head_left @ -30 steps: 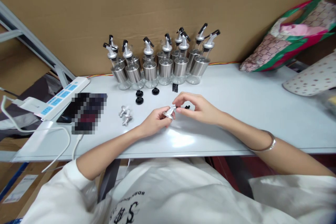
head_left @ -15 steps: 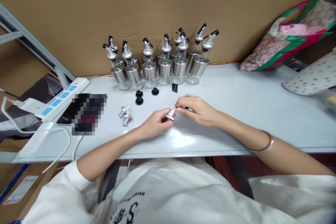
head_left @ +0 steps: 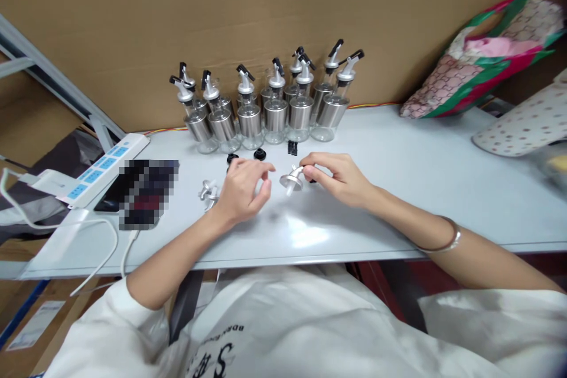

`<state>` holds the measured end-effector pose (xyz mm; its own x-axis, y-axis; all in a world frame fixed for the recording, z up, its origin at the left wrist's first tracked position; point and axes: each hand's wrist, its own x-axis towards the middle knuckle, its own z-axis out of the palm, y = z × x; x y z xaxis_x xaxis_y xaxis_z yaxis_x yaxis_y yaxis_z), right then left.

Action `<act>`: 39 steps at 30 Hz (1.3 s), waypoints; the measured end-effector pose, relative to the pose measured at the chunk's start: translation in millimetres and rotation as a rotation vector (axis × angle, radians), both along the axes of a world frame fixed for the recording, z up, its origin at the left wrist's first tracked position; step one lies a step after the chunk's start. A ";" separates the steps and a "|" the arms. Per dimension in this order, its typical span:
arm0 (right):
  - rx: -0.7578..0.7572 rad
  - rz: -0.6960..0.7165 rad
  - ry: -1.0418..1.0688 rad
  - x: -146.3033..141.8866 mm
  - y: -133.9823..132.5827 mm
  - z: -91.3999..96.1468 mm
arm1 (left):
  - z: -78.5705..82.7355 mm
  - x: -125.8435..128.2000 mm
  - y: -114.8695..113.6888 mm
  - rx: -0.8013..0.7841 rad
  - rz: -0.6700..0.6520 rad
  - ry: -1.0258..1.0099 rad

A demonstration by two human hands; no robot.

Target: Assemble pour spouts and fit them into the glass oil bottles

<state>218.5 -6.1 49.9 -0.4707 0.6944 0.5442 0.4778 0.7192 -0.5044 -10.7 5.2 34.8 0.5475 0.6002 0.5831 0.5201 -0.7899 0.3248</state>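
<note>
My right hand [head_left: 339, 178] pinches a silver pour spout [head_left: 291, 180] by its narrow end, with the round flange and pale stem pointing down to the left. A small black piece [head_left: 312, 181] shows under those fingers. Apart from the spout, my left hand [head_left: 245, 189] is held over the table with thumb and fingers spread and nothing in it. It partly covers the loose silver spouts [head_left: 206, 190] and one of the black stoppers [head_left: 232, 158]. Another black stopper [head_left: 259, 155] lies in view beyond it. Small black levers [head_left: 292, 147] lie behind my right hand.
Several glass and steel oil bottles [head_left: 250, 121] with pour spouts stand in rows by the cardboard wall [head_left: 221, 6]. At left are a power strip [head_left: 110, 162], a charging cable and a blurred dark device [head_left: 150, 195]. A patterned bag [head_left: 456, 80] and a dotted white object [head_left: 522, 124] occupy the right.
My left hand has let go of the silver spout and moved left toward the stoppers, its fingers opening. The spout stays in my right hand, its flange now uncovered.
</note>
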 end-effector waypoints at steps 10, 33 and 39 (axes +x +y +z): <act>-0.057 -0.044 0.052 -0.3 -4.7 -0.1 | -13.9 -3.6 10.8 -0.139 0.419 0.449; -0.538 -0.042 0.579 -5.9 2.1 -1.0 | -15.3 11.4 -3.1 0.080 0.000 -0.337; -0.651 -0.083 0.672 -4.7 8.7 -3.2 | -18.9 17.8 -7.9 0.181 -0.132 -0.469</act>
<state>213.8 2.6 46.7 -0.1337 0.9751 0.1768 -0.0228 0.1753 -0.9843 7.1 -2.7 15.9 0.2669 0.4106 0.8719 0.2438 -0.9040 0.3511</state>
